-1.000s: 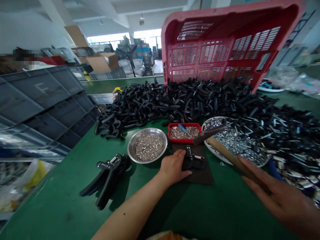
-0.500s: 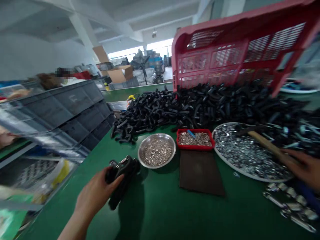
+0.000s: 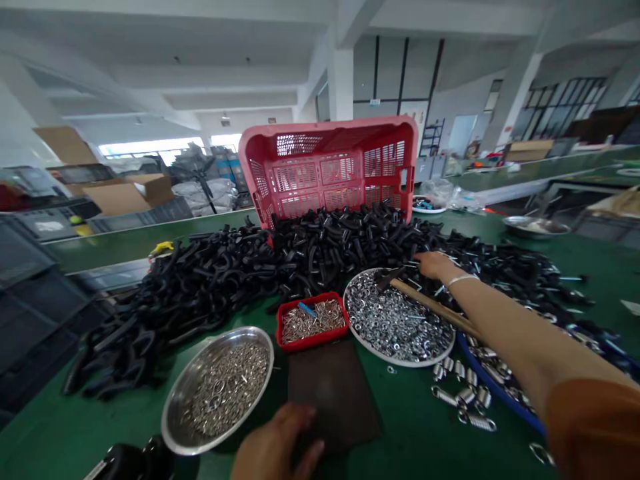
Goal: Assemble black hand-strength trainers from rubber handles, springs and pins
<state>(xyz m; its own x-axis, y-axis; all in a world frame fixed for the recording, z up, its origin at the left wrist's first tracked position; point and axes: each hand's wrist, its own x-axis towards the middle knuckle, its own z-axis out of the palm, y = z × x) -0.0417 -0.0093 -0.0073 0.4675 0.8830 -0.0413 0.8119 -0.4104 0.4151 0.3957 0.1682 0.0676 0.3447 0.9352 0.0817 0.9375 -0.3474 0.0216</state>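
Note:
My left hand, slightly blurred, is at the near edge of a dark brown mat, thumb and fingers apart with nothing between them. Several black curved parts lie left of it, cut off by the bottom edge. My right hand reaches across to a heap of black curved parts; its fingertips touch the heap and are partly hidden, so I cannot tell what they grip. Under the right forearm a hammer with a wooden handle rests on a white round tray of small shiny metal pieces.
A red tray of small pins holds a blue item. Left of it stands a steel bowl of small rings. Loose springs lie beside a blue tray. A tipped pink crate stands behind the heap.
The view has swung right. My left hand has let go of the black parts and moved right to the mat. My right hand has left the hammer handle and reached forward to the heap.

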